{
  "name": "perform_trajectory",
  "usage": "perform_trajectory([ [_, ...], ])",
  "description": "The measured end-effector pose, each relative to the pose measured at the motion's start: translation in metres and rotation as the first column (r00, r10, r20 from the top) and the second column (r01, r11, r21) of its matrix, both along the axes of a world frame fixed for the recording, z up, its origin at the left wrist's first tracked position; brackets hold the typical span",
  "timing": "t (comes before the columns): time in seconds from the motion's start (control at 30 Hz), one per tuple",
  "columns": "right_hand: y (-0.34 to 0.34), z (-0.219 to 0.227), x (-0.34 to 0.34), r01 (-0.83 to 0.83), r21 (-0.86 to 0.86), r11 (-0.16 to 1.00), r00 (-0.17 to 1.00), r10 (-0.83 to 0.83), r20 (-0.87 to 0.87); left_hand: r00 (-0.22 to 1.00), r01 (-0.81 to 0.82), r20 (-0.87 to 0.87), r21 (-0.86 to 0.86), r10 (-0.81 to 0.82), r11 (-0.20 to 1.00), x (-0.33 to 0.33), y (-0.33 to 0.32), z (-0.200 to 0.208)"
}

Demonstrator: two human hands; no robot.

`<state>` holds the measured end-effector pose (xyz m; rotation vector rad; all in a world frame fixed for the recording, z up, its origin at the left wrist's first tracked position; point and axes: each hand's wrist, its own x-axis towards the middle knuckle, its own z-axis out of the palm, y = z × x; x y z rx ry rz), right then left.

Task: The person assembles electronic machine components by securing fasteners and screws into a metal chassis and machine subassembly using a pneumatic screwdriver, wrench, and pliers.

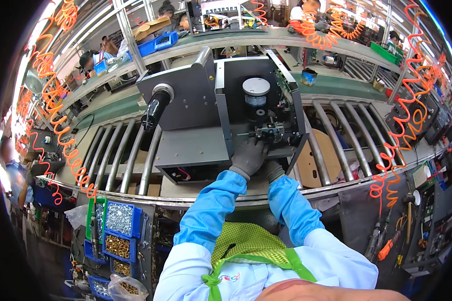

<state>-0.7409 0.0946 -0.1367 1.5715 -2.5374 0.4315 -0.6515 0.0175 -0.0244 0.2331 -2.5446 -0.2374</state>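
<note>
A dark grey metal machine housing [191, 143] stands before me on the roller conveyor. In its right-hand compartment sit a silver-topped motor [256, 88] and, below it, a small metal feed mechanism [271, 131]. My left hand [249, 154], in a grey glove, reaches up to the near side of this mechanism. Its fingers are bent together there; what they grip is too small to make out. My right hand [274, 170], gloved too, enters the lower opening of the housing, and its fingers are hidden. A black cylinder [157, 106] juts from the left panel.
Conveyor rollers [118, 155] run to both sides. Blue bins [121, 219] of screws and fittings stand at the lower left. Orange coiled air hoses [60, 123] hang at both sides. Power drivers [374, 238] and a hammer [410, 199] hang at the right. Other people work beyond the far bench.
</note>
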Motion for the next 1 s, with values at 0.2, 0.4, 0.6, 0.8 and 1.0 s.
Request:
perform_trajectory([
  [0.2, 0.002, 0.035, -0.008, -0.004, 0.104, 0.995, 0.999, 0.001, 0.034, 1.000, -0.003, -0.023, 0.003, 0.003, 1.000, -0.004, 0.002, 0.001],
  [0.4, 0.003, 0.038, 0.004, -0.022, 0.225, 0.974, 0.992, -0.006, 0.124, 0.999, -0.028, -0.018, -0.035, 0.028, 0.999, -0.003, -0.001, -0.004],
  [0.6, 0.022, -0.017, -0.010, -0.100, 0.030, 0.994, 0.993, 0.102, -0.061, 0.999, 0.016, -0.028, -0.046, -0.018, 0.999, -0.005, -0.001, -0.002],
  [0.8, 0.131, 0.001, 0.015, 0.414, -0.457, 0.788, -0.248, 0.580, 0.776, 0.998, 0.032, -0.050, 0.025, -0.031, 0.999, 0.013, 0.000, -0.002],
  [1.0, 0.285, 0.037, 0.039, 0.632, -0.388, 0.671, -0.084, 0.556, 0.827, 0.989, -0.125, -0.053, 0.191, 0.138, 0.974, 0.008, 0.018, -0.006],
])
